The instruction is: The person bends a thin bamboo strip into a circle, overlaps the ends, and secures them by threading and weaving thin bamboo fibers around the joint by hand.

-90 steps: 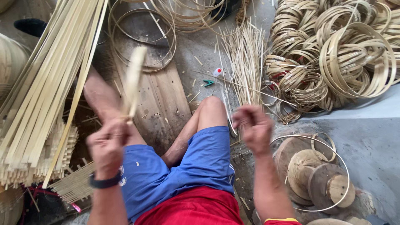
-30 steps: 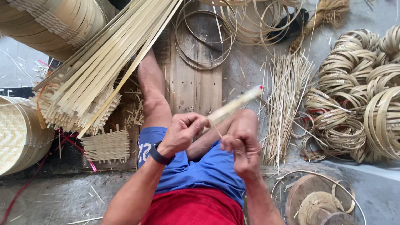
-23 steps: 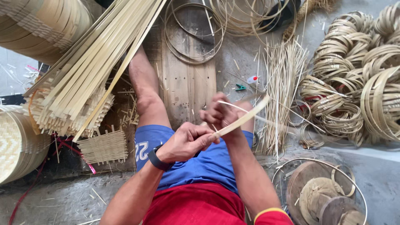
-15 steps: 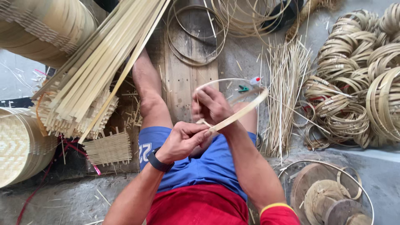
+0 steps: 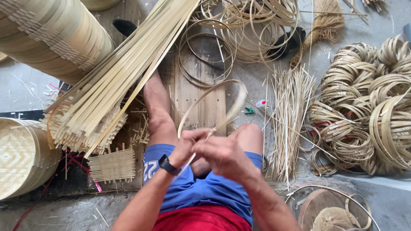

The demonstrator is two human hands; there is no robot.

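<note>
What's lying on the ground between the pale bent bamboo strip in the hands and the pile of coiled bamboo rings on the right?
In the head view, a spread bundle of thin straw-coloured bamboo slivers lies there, with a small green clip beside the bent bamboo strip.

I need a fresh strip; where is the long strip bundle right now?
Upper left of the head view: the strip bundle slants across the left leg, beside the wooden board.

The right hand [image 5: 224, 156] is motion-blurred and covers the ends of the bent bamboo strip [image 5: 214, 100], so where they cross cannot be told. The big bamboo cylinder [image 5: 51, 36] is cut off by the top and left edges. The woven basket [image 5: 23, 156] runs off the left edge, and the round lids [image 5: 329, 211] off the bottom.
</note>
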